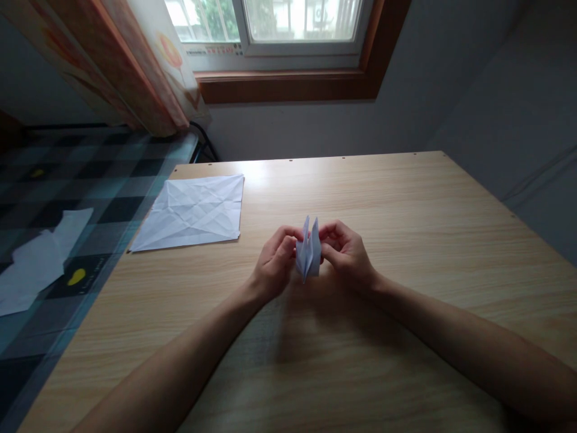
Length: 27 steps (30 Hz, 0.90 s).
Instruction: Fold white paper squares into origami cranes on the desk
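Observation:
A small piece of folded white paper is held up between my two hands, over the middle of the wooden table. Two pointed flaps rise at its top, and its layers spread apart along the middle. My left hand pinches its left side between thumb and fingers. On the opposite side, my right hand grips the paper the same way, with its fingers curled. Some fingertips are hidden behind the folds.
A creased white sheet of paper lies flat at the back left of the wooden table. Left of the table, more white paper rests on a checked cloth. Behind stand a window and a flowered curtain.

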Tool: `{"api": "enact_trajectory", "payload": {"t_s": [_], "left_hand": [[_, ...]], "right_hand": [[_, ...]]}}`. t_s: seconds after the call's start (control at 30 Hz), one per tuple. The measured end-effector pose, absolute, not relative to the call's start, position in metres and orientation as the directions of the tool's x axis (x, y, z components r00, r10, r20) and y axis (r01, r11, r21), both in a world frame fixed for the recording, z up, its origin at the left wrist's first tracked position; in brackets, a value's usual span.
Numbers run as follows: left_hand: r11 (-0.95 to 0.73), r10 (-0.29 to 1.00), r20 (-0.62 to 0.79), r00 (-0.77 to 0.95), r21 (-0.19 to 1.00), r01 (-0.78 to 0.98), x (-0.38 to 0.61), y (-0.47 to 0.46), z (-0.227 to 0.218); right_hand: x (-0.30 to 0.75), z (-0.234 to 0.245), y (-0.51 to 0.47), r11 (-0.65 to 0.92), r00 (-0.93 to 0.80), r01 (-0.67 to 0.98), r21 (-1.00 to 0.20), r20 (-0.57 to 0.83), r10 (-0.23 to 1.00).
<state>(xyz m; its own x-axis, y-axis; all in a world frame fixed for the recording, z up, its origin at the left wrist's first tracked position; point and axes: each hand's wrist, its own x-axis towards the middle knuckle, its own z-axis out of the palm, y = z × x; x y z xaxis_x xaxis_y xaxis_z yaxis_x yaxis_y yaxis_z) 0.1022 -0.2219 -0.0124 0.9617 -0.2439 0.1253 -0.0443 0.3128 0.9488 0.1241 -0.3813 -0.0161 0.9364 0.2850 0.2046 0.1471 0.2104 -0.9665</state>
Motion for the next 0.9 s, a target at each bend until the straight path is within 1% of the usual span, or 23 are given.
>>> {"api": "enact_trajectory", "payload": {"t_s": [0.07, 0.17, 0.3, 0.43, 0.53, 0.6, 0.67, 0.77, 0.9], "left_hand": [[0.357, -0.23, 0.087, 0.969, 0.934, 0.001, 0.101, -0.224, -0.011], [0.356, -0.195, 0.061, 0.979, 0.934, 0.013, 0.1, -0.226, -0.01], [0.348, -0.171, 0.039, 0.985, 0.937, 0.023, 0.102, -0.226, -0.01], [0.341, -0.165, -0.022, 0.986, 0.937, 0.079, 0.105, -0.224, -0.011], [0.317, -0.196, -0.051, 0.979, 0.942, 0.112, 0.105, -0.222, -0.012], [0.305, -0.226, -0.028, 0.974, 0.947, 0.098, 0.105, -0.222, -0.012], [0.323, -0.259, -0.005, 0.966, 0.942, 0.091, 0.105, -0.222, -0.012], [0.373, -0.298, -0.022, 0.954, 0.918, 0.137, 0.105, -0.222, -0.011], [0.403, -0.287, -0.052, 0.957, 0.9, 0.169, 0.105, -0.224, -0.012]], "right_hand": [[0.126, -0.017, -0.382, 0.166, 0.941, 0.161, -0.973, 0.202, 0.271], [0.129, -0.018, -0.384, 0.116, 0.943, 0.192, -0.975, 0.216, 0.253], [0.13, -0.018, -0.384, 0.116, 0.942, 0.223, -0.968, 0.245, 0.23], [0.128, -0.014, -0.383, 0.118, 0.945, 0.208, -0.971, 0.231, 0.233], [0.128, -0.013, -0.384, 0.156, 0.938, 0.216, -0.964, 0.249, 0.24], [0.128, -0.012, -0.384, 0.158, 0.933, 0.242, -0.957, 0.275, 0.234], [0.128, -0.011, -0.385, 0.131, 0.924, 0.283, -0.95, 0.307, 0.228], [0.128, -0.009, -0.387, 0.068, 0.906, 0.356, -0.932, 0.362, 0.218], [0.127, -0.004, -0.389, 0.004, 0.857, 0.469, -0.883, 0.456, 0.239]]}}
